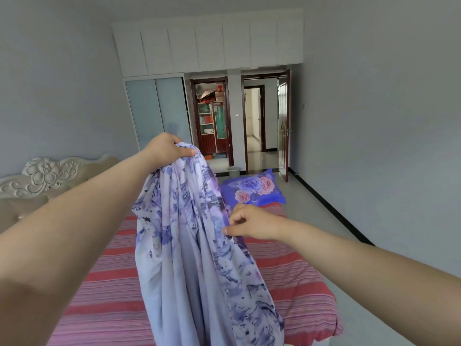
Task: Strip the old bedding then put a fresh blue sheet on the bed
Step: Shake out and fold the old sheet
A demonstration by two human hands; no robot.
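Observation:
A pale blue sheet with a purple flower print (192, 245) hangs bunched in front of me over the bed. My left hand (167, 148) grips its top edge, raised high. My right hand (249, 223) pinches the sheet's right edge lower down, between thumb and fingers. Under the sheet lies the bed's red and pink striped cover (104, 290). A blue pillow with pink and purple flowers (254, 189) rests at the bed's far right corner.
A carved cream headboard (45, 178) stands at the left. Beyond the bed are a wardrobe with sliding doors (157, 111), a grey bin (234, 171) and two open doorways (259, 121). Tiled floor (321, 221) runs along the bed's right side.

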